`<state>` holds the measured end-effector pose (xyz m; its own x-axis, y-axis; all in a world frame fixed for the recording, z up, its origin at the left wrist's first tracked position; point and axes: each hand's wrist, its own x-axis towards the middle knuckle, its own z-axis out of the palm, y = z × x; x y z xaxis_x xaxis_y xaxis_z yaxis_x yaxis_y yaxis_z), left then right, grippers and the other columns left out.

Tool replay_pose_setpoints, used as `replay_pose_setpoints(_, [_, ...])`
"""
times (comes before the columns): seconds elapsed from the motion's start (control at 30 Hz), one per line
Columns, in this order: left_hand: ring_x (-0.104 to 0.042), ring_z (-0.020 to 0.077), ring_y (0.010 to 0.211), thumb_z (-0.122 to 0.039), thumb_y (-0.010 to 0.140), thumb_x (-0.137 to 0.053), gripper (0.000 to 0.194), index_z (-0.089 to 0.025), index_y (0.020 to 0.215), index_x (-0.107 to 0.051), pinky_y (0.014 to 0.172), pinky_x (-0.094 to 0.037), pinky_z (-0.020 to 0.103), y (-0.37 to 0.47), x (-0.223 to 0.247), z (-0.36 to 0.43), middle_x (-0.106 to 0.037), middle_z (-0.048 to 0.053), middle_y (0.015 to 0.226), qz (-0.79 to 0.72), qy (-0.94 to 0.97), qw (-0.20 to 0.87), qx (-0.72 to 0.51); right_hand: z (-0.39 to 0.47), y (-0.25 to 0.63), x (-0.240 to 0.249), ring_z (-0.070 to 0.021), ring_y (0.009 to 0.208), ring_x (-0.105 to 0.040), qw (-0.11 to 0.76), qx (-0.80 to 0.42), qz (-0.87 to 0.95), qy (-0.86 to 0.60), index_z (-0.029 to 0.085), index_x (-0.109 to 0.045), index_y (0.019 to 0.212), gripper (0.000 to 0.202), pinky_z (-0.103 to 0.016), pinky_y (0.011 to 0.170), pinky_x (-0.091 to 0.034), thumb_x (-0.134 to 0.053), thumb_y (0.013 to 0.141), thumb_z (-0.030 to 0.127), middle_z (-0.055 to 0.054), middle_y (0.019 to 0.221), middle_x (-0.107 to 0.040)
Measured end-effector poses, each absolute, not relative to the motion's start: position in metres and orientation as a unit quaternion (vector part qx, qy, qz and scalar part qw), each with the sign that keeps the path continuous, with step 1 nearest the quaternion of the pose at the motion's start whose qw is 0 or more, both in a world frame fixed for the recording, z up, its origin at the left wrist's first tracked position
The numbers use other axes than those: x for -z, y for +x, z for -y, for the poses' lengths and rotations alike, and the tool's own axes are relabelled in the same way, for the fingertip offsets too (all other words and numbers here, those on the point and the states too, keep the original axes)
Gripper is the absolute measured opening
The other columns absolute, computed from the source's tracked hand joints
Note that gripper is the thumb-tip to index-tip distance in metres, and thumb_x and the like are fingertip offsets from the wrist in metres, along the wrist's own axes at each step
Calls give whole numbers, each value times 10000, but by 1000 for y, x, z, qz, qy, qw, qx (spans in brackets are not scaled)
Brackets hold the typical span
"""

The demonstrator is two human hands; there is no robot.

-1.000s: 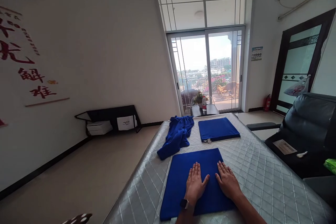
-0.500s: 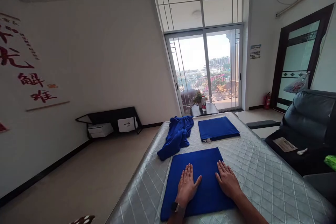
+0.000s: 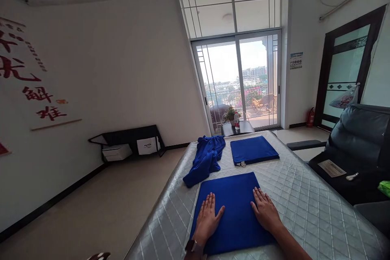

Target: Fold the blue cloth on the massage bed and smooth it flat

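A flat, folded blue cloth (image 3: pixel 233 207) lies near the front of the quilted mattress (image 3: pixel 307 211). My left hand (image 3: pixel 207 218) rests flat on its left part, fingers together and thumb spread, with a dark watch on the wrist. On the cloth's right edge lies my right hand (image 3: pixel 265 209), palm down, thumb apart from the fingers. Neither hand holds anything. Beyond them is a second folded blue cloth (image 3: pixel 253 150) with a small white tag at its near edge. A crumpled blue cloth (image 3: pixel 207 158) lies to its left.
A small table (image 3: pixel 243 127) with a bottle (image 3: pixel 237 121) and a potted plant (image 3: pixel 230 114) stands past the mattress. To the right is a black armchair (image 3: pixel 359 142) with a paper on it. A low black rack (image 3: pixel 131 140) holds white boxes by the wall.
My left hand has slid left across the near cloth, toward its left edge. My right hand has barely moved. The cloths lie as before.
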<state>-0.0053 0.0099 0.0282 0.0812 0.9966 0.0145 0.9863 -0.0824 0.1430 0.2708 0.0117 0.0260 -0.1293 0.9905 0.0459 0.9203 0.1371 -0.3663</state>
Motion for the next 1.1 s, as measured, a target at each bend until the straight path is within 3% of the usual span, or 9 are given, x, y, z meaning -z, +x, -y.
replay_pose_setpoints(1.1, [-152, 247, 1504, -698, 934, -172, 897, -50, 1553, -199, 1223, -159, 411, -51, -25, -8, -150, 127, 1624, -696, 711, 60, -74, -14, 269, -21, -179, 1498, -142, 137, -102, 749, -640, 143, -252, 1550, 685, -382, 1220, -92, -204, 970, 505, -34, 1617, -220])
